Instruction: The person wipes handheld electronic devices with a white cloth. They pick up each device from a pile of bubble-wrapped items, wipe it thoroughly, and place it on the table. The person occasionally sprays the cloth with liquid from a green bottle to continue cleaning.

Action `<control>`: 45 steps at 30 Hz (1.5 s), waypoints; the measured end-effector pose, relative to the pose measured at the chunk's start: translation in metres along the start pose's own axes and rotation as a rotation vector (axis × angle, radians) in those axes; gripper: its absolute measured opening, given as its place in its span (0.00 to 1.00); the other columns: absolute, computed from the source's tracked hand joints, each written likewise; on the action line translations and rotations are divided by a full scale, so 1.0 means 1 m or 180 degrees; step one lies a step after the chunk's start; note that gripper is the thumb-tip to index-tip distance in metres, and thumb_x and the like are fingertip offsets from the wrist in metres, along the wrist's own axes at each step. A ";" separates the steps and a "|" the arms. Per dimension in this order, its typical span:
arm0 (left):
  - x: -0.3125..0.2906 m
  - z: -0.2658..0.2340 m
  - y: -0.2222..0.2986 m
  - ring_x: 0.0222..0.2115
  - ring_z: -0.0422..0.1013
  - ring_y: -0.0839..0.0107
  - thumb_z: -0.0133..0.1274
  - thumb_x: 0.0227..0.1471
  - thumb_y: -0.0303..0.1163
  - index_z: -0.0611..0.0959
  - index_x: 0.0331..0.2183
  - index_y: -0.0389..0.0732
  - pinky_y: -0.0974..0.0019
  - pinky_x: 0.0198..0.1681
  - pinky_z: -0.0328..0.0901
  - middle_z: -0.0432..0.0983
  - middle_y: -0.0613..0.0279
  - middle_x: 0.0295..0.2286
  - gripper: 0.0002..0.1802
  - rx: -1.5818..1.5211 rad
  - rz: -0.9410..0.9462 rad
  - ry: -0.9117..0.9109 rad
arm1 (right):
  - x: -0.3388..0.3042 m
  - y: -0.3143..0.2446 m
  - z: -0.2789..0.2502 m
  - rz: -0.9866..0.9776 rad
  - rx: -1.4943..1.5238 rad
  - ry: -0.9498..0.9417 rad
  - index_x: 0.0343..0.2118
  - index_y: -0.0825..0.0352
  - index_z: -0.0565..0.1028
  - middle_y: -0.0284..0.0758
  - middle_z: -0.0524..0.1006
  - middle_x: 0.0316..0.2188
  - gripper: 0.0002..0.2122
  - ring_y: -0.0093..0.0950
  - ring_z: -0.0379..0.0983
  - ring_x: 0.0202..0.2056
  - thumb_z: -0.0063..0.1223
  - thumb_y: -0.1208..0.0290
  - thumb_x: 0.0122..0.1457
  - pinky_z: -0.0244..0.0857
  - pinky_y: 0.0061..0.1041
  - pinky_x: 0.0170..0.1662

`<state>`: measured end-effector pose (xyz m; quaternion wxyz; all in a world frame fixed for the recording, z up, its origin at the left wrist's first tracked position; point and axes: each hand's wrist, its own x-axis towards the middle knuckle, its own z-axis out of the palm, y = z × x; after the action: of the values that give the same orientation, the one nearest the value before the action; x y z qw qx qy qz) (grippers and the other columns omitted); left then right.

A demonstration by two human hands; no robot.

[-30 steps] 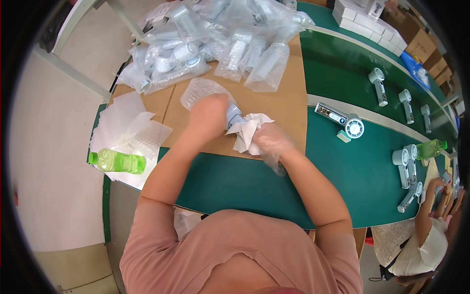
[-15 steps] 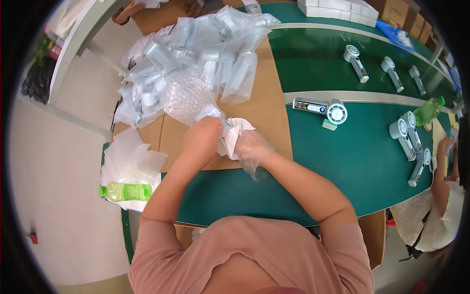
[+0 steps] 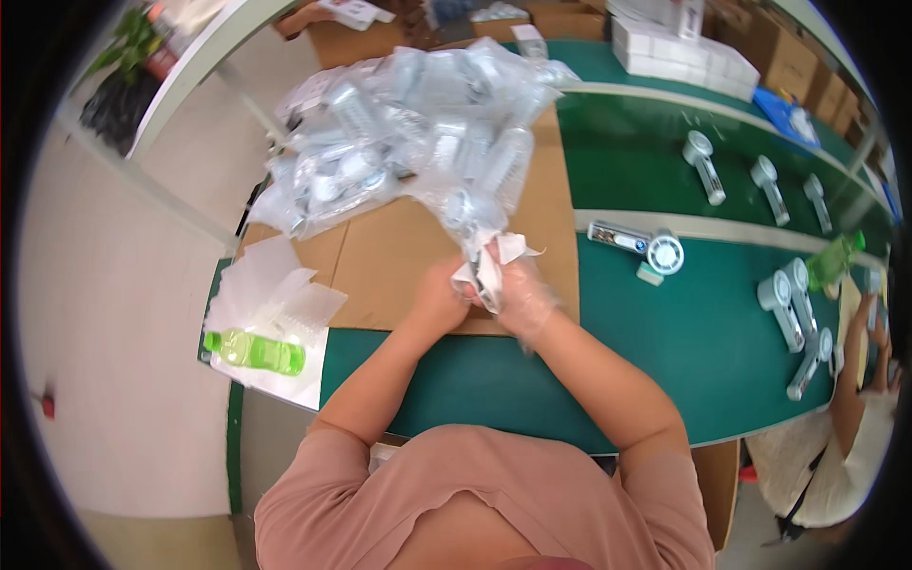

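A bagged fan [image 3: 472, 209], pale blue with a rounded head, sits inside a clear bubble-wrap sleeve that wrinkles and catches the light; motion blurs its outline, and its lower part is hidden. It is held over the cardboard sheet [image 3: 380, 275] on the green table [image 3: 646, 380], nearer the sheet's right edge than its left. A crumpled white cloth [image 3: 487, 275] bunches around its near end. The 2 hands meet there: the left hand [image 3: 445, 296], bare, is curled closed on that end, though its exact grip is blurred; the right hand [image 3: 522, 296], in a thin clear glove, is closed around the cloth.

A heap of bagged fans [image 3: 408, 123] covers the sheet's far end. At the table's near left corner, a green bottle [image 3: 256, 351] lies on translucent sleeves [image 3: 271, 294]. Right of the cardboard, 1 unbagged fan [image 3: 655, 249] lies beside a small block [image 3: 650, 274]; 3 fans [image 3: 781, 304] lie near the table's right edge.
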<state>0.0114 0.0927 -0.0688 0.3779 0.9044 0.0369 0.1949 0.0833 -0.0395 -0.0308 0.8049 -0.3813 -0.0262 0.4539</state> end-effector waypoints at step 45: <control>0.029 -0.111 0.137 0.21 0.60 0.87 0.52 0.52 0.24 0.70 0.34 0.44 0.83 0.22 0.54 0.66 0.75 0.23 0.09 -0.2512 -0.0413 -0.0417 | -0.129 -0.103 0.029 -0.3251 -0.4269 -0.1462 0.30 0.60 0.73 0.37 0.75 0.27 0.13 0.44 0.71 0.29 0.61 0.72 0.38 0.64 0.37 0.31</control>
<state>-0.0149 0.0758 0.1067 0.7091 0.6962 -0.0079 0.1117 0.0697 -0.1505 0.0946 0.4907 -0.6152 -0.6170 -0.0077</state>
